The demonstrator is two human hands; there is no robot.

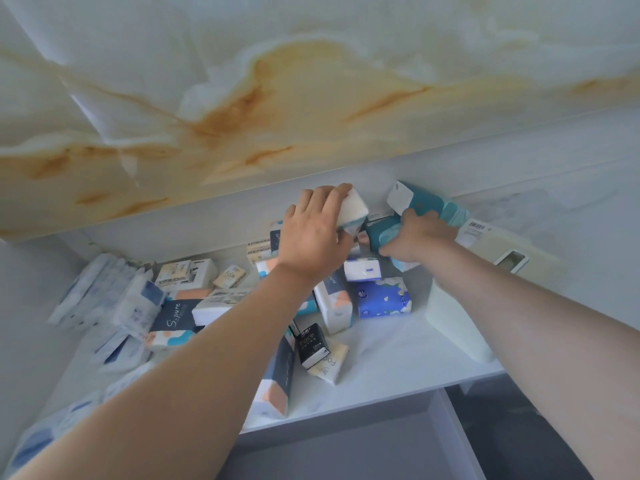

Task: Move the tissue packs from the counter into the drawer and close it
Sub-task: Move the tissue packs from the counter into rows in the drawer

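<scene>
You are early in the job. Your left hand (pixel 311 233) and your right hand (pixel 419 237) are both stretched to the far side of the counter (pixel 398 358), at about 12 o'clock from the heap, close under the marbled wall.

The left fingers are curled over a white tissue pack (pixel 351 206), with the thumb under it, so that pack is clamped and tilted up off the others. The right fingers are wrapped round a teal tissue pack (pixel 382 233) just at 3 o'clock of the white one. More teal wrapping (pixel 429 202) rises behind that hand, and I cannot tell whether it is the same pack or a second.

Nearly everything is left to move:
- The blue flowered pack (pixel 384 297) lies at 6 o'clock of your right hand.
- The black pack (pixel 311 342) sits nearer you.
- The dark S.pure pack (pixel 176 315) lies at 9 o'clock.
- A row of clear-wrapped packs (pixel 104 292) leans further out that way.

Many others lie between and under your forearms.

The drawer (pixel 346 445) stands open at 6 o'clock, below the counter edge, and the grey floor that shows holds no pack (your left arm hides part of it). By my reckoning, many trips remain before the drawer can be pushed shut.
</scene>
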